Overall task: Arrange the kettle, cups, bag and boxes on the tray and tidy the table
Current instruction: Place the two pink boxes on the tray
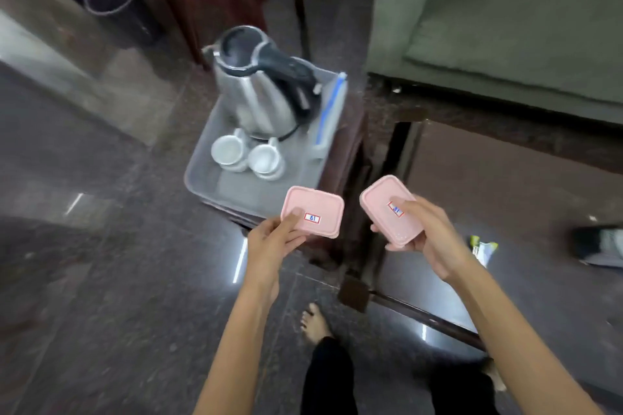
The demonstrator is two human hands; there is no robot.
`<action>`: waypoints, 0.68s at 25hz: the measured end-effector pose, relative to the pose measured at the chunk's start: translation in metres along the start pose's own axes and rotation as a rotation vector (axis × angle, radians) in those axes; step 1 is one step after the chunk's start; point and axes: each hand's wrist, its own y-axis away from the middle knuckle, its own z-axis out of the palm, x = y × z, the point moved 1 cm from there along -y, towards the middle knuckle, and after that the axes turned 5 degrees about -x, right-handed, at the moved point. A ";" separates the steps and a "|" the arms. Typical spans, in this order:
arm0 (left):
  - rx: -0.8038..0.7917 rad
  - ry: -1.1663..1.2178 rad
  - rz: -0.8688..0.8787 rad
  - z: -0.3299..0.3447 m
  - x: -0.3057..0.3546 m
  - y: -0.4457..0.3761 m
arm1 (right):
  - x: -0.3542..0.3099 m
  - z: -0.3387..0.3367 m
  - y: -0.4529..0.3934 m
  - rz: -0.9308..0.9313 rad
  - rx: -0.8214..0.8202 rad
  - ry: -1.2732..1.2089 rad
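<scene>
Now the left hand (269,239) and right hand (435,239) are each pinching a small pink box (312,209), probably light and a bit slippery, so holding its sides seems best, at 6 o'clock from the tray (209,178).

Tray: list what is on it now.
On the tray: kettle, two upturned cups, clear bag. Both pink boxes are in hand. Tray floor beneath the kettle is hidden.

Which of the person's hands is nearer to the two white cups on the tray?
Left. The left hand holds a pink box just below the cups; the right hand holds another box further off to their right, beyond the tray.
</scene>
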 end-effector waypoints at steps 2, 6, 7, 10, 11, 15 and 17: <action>0.022 0.003 0.007 -0.039 0.025 -0.015 | -0.004 0.046 -0.028 -0.018 -0.008 0.068; 0.080 0.026 -0.006 -0.098 0.055 -0.045 | -0.004 0.113 -0.083 -0.044 0.032 0.245; 0.088 0.028 -0.012 -0.106 0.060 -0.051 | -0.004 0.122 -0.095 -0.061 0.050 0.337; 0.098 0.020 -0.038 -0.128 0.069 -0.068 | 0.000 0.142 -0.130 -0.088 0.030 0.763; 0.100 0.018 -0.047 -0.135 0.072 -0.074 | 0.004 0.149 -0.140 -0.071 0.009 0.883; 0.095 0.014 -0.074 -0.151 0.076 -0.087 | 0.026 0.157 -0.159 0.059 -0.033 1.038; 0.076 0.002 -0.081 -0.153 0.076 -0.091 | 0.030 0.157 -0.164 0.106 -0.045 1.094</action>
